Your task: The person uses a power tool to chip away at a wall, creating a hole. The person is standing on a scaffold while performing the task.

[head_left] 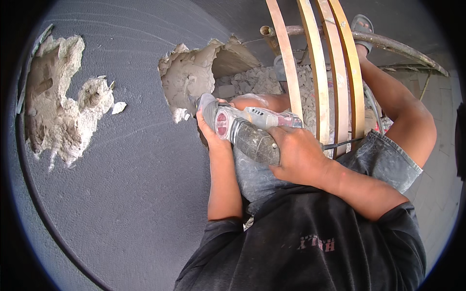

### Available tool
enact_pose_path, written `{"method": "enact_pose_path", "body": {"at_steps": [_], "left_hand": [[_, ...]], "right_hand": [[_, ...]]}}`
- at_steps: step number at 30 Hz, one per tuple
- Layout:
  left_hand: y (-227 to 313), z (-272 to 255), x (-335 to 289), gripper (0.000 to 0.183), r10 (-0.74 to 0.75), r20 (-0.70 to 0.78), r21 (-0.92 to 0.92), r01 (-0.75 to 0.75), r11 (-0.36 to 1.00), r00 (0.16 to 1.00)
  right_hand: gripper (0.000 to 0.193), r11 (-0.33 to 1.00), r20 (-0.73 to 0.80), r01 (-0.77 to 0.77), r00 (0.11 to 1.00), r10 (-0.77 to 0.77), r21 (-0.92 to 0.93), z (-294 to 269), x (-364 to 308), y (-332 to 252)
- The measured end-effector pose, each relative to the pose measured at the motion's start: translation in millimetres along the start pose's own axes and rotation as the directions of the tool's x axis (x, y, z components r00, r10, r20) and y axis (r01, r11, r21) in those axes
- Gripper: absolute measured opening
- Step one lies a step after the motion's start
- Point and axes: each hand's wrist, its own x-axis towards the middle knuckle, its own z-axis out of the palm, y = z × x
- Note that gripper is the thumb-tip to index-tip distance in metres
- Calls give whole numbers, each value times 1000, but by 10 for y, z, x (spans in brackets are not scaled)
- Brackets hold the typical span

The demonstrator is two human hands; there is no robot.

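Note:
A dusty rotary hammer (255, 140) with a grey body and a round red vented part is held between my two hands, its front end toward the wall. My left hand (209, 127) is wrapped round the front of the tool, beside the lower edge of a broken hole (187, 80) in the dark grey wall. At the rear grip, my right hand (302, 154) has its fingers closed round the handle. The tool's tip is hard to make out against the pale, crumbled edge. A black cord (342, 144) shows beyond my right hand.
Another rough broken patch (58, 114) lies in the wall at the left. Grey rubble (252, 81) is heaped behind the hole. Several wooden strips (318, 72) stand close to my legs, crossed by a rusty metal pipe (388, 42). My sandalled foot (363, 29) is beyond it.

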Motion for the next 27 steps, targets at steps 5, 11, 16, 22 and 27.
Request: {"method": "enact_pose_path", "body": {"at_steps": [5, 11, 16, 22, 27], "left_hand": [[-89, 179, -24, 55, -20, -51, 62, 24, 998, 999], [-682, 819, -352, 50, 55, -80, 139, -43, 989, 995], [-672, 999, -183, 52, -3, -63, 81, 8, 997, 998], [-594, 937, -133, 48, 13, -208, 28, -7, 1000, 978], [-631, 851, -224, 47, -29, -242, -55, 16, 998, 970]], "right_hand": [[45, 998, -56, 34, 998, -31, 46, -156, -101, 135], [47, 959, -84, -59, 993, 85, 276, -580, -781, 390], [43, 960, -221, 13, 974, 51, 280, -606, -811, 474], [38, 940, -195, 42, 980, 26, 337, -509, -522, 524], [40, 938, -120, -12, 991, 57, 348, -562, -473, 472]]}}
